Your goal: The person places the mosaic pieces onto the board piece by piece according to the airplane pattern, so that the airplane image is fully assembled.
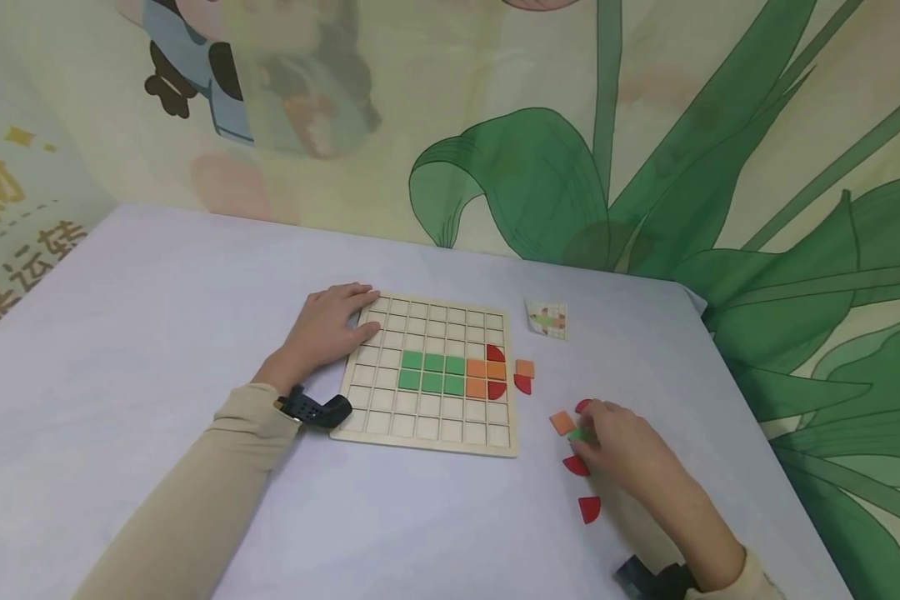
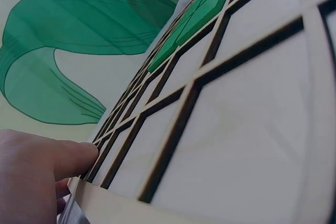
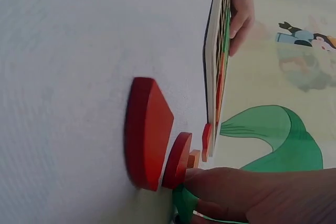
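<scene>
A wooden grid board [image 1: 427, 442] lies on the table, with green square tiles [image 1: 432, 383], orange square tiles [image 1: 476, 388] and red quarter-circle tiles [image 1: 496, 353] in its cells. My left hand [image 1: 335, 323] rests at the board's upper left edge, the thumb [image 2: 76, 158] on the rim and the fingers fairly straight. Right of the board, my right hand [image 1: 626, 446] pinches a green tile [image 3: 184, 203] low over the table; its far part is hidden by the fingers. Around that hand lie an orange tile [image 1: 562, 422] and red quarter-circles [image 1: 589, 509].
A small picture card [image 1: 547, 319] with a coloured grid pattern lies beyond the board's right side. Against the board's right edge are a loose orange tile [image 1: 525, 368] and a red quarter-circle [image 1: 522, 383]. A printed wall [image 1: 510, 183] stands behind the white table [image 1: 195, 275].
</scene>
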### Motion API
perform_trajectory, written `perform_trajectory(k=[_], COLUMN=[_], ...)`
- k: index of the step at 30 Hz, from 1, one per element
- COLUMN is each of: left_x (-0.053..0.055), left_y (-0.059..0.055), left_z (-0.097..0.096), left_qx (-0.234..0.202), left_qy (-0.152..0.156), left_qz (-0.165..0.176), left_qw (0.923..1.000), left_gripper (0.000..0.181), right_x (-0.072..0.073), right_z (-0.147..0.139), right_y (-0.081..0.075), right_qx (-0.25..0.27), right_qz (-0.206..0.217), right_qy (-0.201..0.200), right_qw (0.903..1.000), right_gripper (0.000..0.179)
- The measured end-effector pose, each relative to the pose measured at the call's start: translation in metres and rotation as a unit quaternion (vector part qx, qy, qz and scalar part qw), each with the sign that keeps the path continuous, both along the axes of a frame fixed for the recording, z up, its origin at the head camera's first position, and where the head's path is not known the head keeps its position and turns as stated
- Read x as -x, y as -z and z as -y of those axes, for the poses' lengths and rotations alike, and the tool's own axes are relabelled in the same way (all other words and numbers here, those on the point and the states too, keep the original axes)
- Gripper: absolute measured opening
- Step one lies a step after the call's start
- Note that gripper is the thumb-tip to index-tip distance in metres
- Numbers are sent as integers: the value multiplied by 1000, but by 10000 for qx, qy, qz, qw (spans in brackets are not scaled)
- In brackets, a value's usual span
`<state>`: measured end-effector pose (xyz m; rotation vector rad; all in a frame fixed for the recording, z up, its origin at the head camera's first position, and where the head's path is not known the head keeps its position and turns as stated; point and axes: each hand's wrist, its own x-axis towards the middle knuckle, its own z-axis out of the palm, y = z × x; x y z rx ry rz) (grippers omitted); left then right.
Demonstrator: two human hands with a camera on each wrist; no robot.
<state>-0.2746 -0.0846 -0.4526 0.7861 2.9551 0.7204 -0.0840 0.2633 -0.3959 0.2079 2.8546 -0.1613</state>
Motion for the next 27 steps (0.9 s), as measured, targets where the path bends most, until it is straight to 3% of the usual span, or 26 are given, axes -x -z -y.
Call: perform_trajectory(k=[7, 11, 14, 17, 20, 22, 27], left_x=[0, 0, -1, -1, -2, -3, -3], left_y=[-1, -1, -1, 0, 1, 1, -1], left_z=[0, 0, 0, 1, 0, -1, 1], left_qx=[-66, 6, 25, 23, 14, 18, 50], left_qy=[37, 18, 0, 8, 26, 28, -22], left_qz=[-77, -48, -34, -33, -39, -52, -87], left_qw=[9999, 10000, 10000, 10000, 10000, 10000, 9999], left_gripper=[57, 58, 58, 57, 57, 57, 56], right_x=[10, 26, 43, 61, 75, 82, 96], right_z=[4, 30, 59, 89, 118, 135, 161], right_y=[-17, -25, -22, -13, -4, 0, 5], right_qx=[470, 738, 1083, 1393, 1575, 1635, 1597], right_qz=[-364, -716, -1116, -1553, -1700, -1594, -1284], right_qy=[-250, -773, -1533, -2391, -2824, -2826, -2440], right_qw=[9979, 9917, 9759, 9483, 9309, 9317, 9479], right_gripper=[24, 18, 18, 19, 20, 20, 16])
